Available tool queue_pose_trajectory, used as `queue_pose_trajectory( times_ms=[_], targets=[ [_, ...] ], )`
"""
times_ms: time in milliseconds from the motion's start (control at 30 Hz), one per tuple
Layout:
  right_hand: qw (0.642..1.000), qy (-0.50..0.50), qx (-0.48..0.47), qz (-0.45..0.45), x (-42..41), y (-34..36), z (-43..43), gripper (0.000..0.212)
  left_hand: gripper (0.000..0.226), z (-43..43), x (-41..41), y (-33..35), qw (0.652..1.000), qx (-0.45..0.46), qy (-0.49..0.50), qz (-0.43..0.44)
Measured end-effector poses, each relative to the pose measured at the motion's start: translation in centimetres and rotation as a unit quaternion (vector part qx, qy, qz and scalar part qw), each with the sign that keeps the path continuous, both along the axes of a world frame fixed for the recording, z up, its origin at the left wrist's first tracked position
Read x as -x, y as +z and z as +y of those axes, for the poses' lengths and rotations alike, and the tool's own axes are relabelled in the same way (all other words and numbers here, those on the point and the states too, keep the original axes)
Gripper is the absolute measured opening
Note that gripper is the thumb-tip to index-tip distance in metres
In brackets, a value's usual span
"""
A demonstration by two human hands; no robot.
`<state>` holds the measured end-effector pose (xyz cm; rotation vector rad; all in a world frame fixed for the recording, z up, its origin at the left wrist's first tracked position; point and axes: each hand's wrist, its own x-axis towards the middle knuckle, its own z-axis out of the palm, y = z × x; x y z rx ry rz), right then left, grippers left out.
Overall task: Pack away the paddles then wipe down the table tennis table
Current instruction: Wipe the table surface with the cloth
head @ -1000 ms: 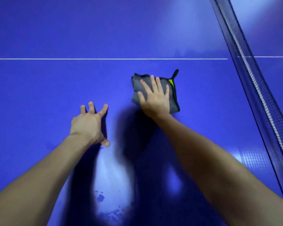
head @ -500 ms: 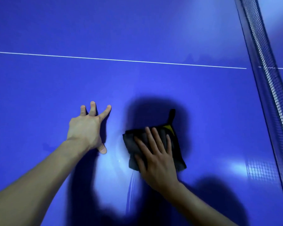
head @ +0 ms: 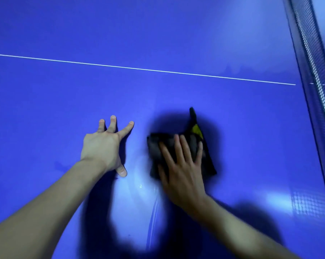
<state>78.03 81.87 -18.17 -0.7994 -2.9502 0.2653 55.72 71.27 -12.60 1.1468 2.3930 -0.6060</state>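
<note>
Blue table [head: 45, 101] carries your left hand [head: 103, 144], splayed flat, holding nothing. Just right of it the folded grey cloth [head: 155, 150] lies soft and light. It will probably bunch, so press its middle. Your right hand [head: 182, 171] does, fingers straight, not clutching. Its long axis runs away from you, loop tab farthest; the net [head: 312, 71] stands further right.
</note>
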Motion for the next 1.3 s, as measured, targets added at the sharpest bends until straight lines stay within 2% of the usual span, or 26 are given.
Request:
queue_pose_trajectory(
  times_ms=[67, 133, 200, 267, 333, 400, 467, 567, 633, 667, 733, 800, 900, 967, 1067, 1200, 1300],
  targets=[
    [0.997, 0.071, -0.005, -0.017, -3.0, 0.4, -1.0, 0.064, 0.173, -0.2, 0.1, -0.1, 1.0, -0.006, 0.0, -0.002],
    [0.995, 0.102, -0.009, -0.011, 1.4, -0.5, 5.0, 0.066, 0.173, -0.1, 0.1, -0.1, 1.0, -0.008, -0.002, -0.005],
    [0.997, 0.07, -0.018, 0.006, 10.1, -1.1, 13.1, 0.07, 0.173, -0.2, 0.3, -0.2, 1.0, -0.01, 0.002, -0.002],
    [0.999, 0.018, -0.017, -0.025, 17.7, -1.0, 19.6, 0.076, 0.172, -0.2, 0.3, -0.2, 1.0, -0.012, 0.004, -0.003],
    [0.999, -0.021, -0.008, -0.032, 21.2, -1.4, 21.7, 0.075, 0.171, -0.4, 0.3, -0.2, 1.0, -0.018, 0.004, 0.004],
    [0.999, -0.031, -0.012, 0.019, 19.5, -1.9, 18.7, 0.07, 0.169, -0.5, 0.2, 0.1, 1.0, -0.022, -0.001, 0.002],
    [0.997, 0.012, -0.017, 0.068, 12.9, -1.8, 11.9, 0.065, 0.17, -0.5, 0.2, 0.3, 1.0, -0.025, -0.003, 0.002],
    [0.991, 0.131, 0.036, 0.022, 0.1, -0.2, -0.3, 0.063, 0.17, -0.5, 0.1, 0.4, 1.0, -0.02, -0.004, 0.003],
    [0.979, 0.195, 0.053, 0.006, -2.6, 0.4, -1.5, 0.062, 0.17, -0.4, 0.0, 0.3, 1.0, -0.02, 0.001, -0.003],
    [0.976, 0.212, 0.052, 0.001, -0.8, 0.1, 0.9, 0.062, 0.17, -0.4, 0.1, 0.2, 1.0, -0.019, 0.0, -0.002],
    [0.984, 0.178, 0.018, 0.01, 6.9, -0.4, 7.8, 0.062, 0.17, -0.4, 0.1, 0.2, 1.0, -0.016, -0.004, 0.003],
    [0.996, 0.083, 0.002, 0.014, 15.3, -0.4, 14.6, 0.065, 0.17, -0.4, 0.1, 0.0, 1.0, -0.018, 0.0, 0.006],
    [1.0, 0.005, -0.001, 0.019, 20.9, -0.8, 18.5, 0.069, 0.17, -0.5, 0.2, -0.1, 1.0, -0.024, 0.002, 0.014],
    [0.998, 0.019, -0.008, 0.052, 19.3, -1.3, 16.6, 0.066, 0.17, -0.4, 0.2, -0.1, 1.0, -0.023, -0.009, 0.013],
    [0.993, 0.076, -0.007, 0.094, 10.6, -1.4, 8.9, 0.058, 0.171, -0.4, 0.3, -0.2, 1.0, -0.024, -0.014, 0.012],
    [0.986, 0.156, 0.029, 0.051, -3.4, 0.1, -3.0, 0.059, 0.17, -0.6, 0.7, -0.1, 0.998, -0.035, -0.044, 0.006],
    [0.987, 0.16, 0.02, 0.019, -5.3, 0.5, -4.7, 0.054, 0.152, -2.4, 1.8, -0.2, 0.991, -0.069, -0.111, 0.015]
  ],
)
